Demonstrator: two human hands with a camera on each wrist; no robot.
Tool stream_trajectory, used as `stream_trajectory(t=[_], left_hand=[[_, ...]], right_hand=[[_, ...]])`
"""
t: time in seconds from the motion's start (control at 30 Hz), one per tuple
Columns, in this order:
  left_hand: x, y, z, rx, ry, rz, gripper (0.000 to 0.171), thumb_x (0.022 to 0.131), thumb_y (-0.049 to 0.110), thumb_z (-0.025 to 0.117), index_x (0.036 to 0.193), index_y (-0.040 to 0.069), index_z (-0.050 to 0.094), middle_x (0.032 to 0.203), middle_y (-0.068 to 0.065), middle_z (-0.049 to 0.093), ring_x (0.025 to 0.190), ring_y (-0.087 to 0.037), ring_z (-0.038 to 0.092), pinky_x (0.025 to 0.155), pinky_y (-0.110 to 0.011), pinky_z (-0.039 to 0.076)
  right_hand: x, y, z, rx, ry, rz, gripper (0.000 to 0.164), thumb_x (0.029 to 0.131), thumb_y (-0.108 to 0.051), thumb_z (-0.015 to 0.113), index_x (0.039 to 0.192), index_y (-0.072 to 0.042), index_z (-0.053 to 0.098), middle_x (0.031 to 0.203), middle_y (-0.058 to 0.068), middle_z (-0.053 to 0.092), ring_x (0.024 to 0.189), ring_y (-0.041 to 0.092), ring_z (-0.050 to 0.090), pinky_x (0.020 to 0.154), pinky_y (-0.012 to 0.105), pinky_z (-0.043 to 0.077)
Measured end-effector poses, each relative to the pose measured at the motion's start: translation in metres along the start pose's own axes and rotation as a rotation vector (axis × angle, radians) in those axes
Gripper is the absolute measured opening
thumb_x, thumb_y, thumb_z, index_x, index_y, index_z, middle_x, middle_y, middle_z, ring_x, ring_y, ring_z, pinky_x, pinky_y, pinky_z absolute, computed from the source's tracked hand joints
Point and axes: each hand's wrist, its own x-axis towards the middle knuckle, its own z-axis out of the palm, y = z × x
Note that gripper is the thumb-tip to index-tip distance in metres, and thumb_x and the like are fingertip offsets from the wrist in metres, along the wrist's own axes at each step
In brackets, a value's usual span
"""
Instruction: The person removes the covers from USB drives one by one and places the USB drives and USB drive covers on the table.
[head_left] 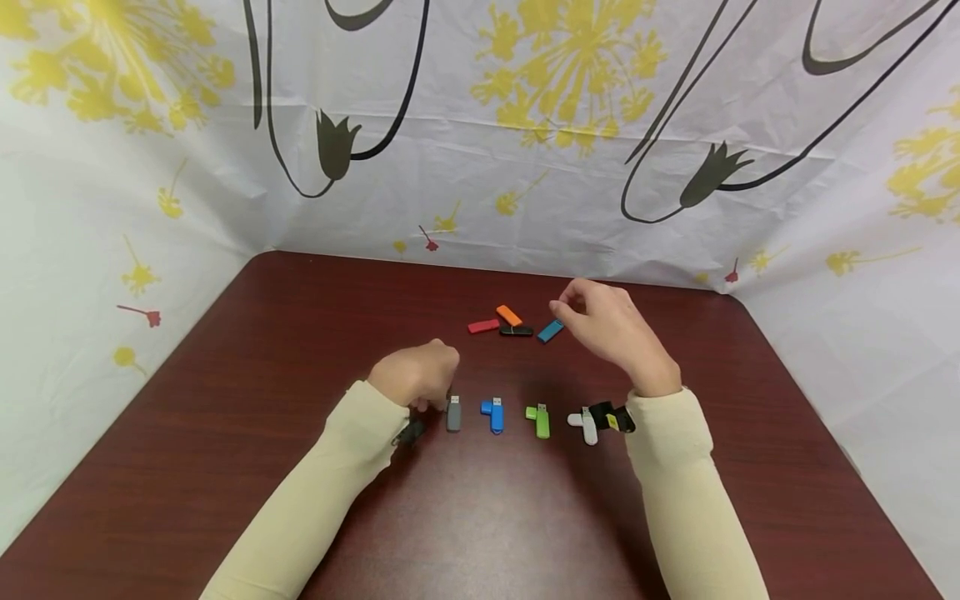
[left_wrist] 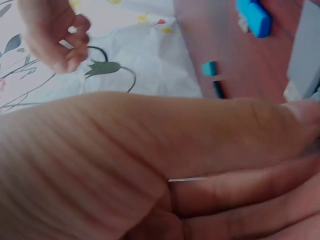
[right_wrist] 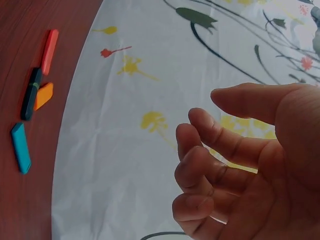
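My left hand (head_left: 416, 375) is low over the table, fingertips against the left side of a grey USB stick (head_left: 453, 415) with its metal plug bare. In the left wrist view, the thumb (left_wrist: 240, 125) and curled fingers meet beside the grey stick (left_wrist: 306, 50); the exact contact is cut off at the frame's edge. My right hand (head_left: 611, 329) hovers over the table's far part, near a teal USB stick (head_left: 550, 331). The right wrist view shows that hand (right_wrist: 235, 160) loosely curled and holding nothing.
Right of the grey stick lie swivelled-out blue (head_left: 497, 415), green (head_left: 542, 421) and white (head_left: 588, 426) USB sticks in a row. Farther back are red (head_left: 483, 327), orange (head_left: 509, 315) and black (head_left: 516, 332) sticks. A patterned white sheet (head_left: 450, 167) surrounds the dark red table (head_left: 465, 533).
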Motion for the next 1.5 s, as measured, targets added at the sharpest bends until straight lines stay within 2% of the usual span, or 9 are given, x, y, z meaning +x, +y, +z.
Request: stream_trajectory(t=[0.1,0.2,0.43,0.6,0.7,0.8,1.0,1.27,1.5], left_hand=[[-0.002,-0.004,-0.006,-0.001,0.068,0.023,0.016,0.099,0.010,0.078,0.085,0.005,0.072,0.069,-0.005,0.062,0.057,-0.017,0.058,0.055,-0.026,0.047],[-0.003,-0.009,-0.012,-0.006,0.184,0.070,0.023,0.105,0.015,0.072,0.084,0.005,0.067,0.069,-0.002,0.052,0.059,-0.014,0.048,0.058,-0.027,0.043],[-0.009,-0.015,-0.023,0.071,0.494,0.141,0.021,0.109,0.021,0.066,0.116,0.002,0.070,0.107,-0.011,0.066,0.094,-0.023,0.065,0.079,-0.039,0.062],[-0.014,-0.019,-0.029,0.098,0.662,0.155,0.023,0.109,0.020,0.065,0.120,0.001,0.071,0.118,-0.017,0.066,0.106,-0.031,0.063,0.086,-0.044,0.064],[-0.016,-0.021,-0.031,0.094,0.725,0.157,0.023,0.108,0.020,0.067,0.120,0.001,0.071,0.121,-0.018,0.066,0.109,-0.033,0.062,0.087,-0.044,0.064],[-0.017,-0.022,-0.032,0.082,0.745,0.156,0.024,0.108,0.021,0.067,0.120,0.001,0.071,0.124,-0.017,0.066,0.112,-0.033,0.062,0.089,-0.044,0.063],[-0.017,-0.019,-0.032,0.065,0.709,0.167,0.025,0.109,0.022,0.066,0.122,0.001,0.071,0.127,-0.017,0.065,0.116,-0.032,0.060,0.090,-0.043,0.063],[-0.015,-0.019,-0.031,0.062,0.690,0.169,0.025,0.109,0.022,0.066,0.122,0.002,0.072,0.127,-0.016,0.065,0.115,-0.031,0.058,0.088,-0.041,0.063],[-0.014,-0.018,-0.029,0.053,0.631,0.159,0.023,0.110,0.024,0.065,0.119,0.004,0.071,0.130,-0.015,0.063,0.113,-0.029,0.057,0.089,-0.042,0.062]], right_hand=[[0.004,0.007,0.001,0.001,-0.017,0.006,0.025,0.110,-0.030,0.062,0.119,-0.008,0.070,0.109,0.012,0.073,0.097,0.029,0.062,0.083,0.045,0.053],[0.008,0.015,0.004,0.010,-0.059,0.009,0.026,0.111,-0.030,0.060,0.123,-0.008,0.070,0.115,0.014,0.073,0.103,0.030,0.064,0.088,0.048,0.054],[0.020,0.036,0.014,0.003,-0.148,0.014,0.037,0.112,-0.026,0.058,0.140,-0.002,0.063,0.130,0.021,0.069,0.120,0.038,0.064,0.101,0.057,0.053],[0.031,0.055,0.026,-0.023,-0.191,0.009,0.046,0.112,-0.024,0.055,0.151,0.000,0.056,0.149,0.028,0.059,0.141,0.046,0.054,0.114,0.063,0.047],[0.037,0.065,0.035,-0.042,-0.222,-0.023,0.048,0.112,-0.019,0.054,0.155,0.002,0.052,0.158,0.030,0.052,0.150,0.049,0.045,0.121,0.066,0.041],[0.041,0.074,0.044,-0.044,-0.256,-0.072,0.048,0.111,-0.010,0.051,0.157,0.004,0.049,0.164,0.031,0.045,0.155,0.050,0.038,0.125,0.067,0.035],[0.046,0.088,0.057,-0.025,-0.352,-0.097,0.056,0.107,0.002,0.043,0.162,0.000,0.044,0.174,0.028,0.028,0.159,0.051,0.031,0.127,0.067,0.032],[0.050,0.096,0.063,-0.037,-0.352,-0.076,0.055,0.107,0.000,0.048,0.162,-0.004,0.046,0.157,0.025,0.054,0.143,0.046,0.053,0.120,0.065,0.043],[0.051,0.098,0.063,-0.058,-0.277,-0.080,0.044,0.104,0.000,0.063,0.148,0.004,0.060,0.147,0.026,0.062,0.132,0.044,0.059,0.112,0.061,0.050]])
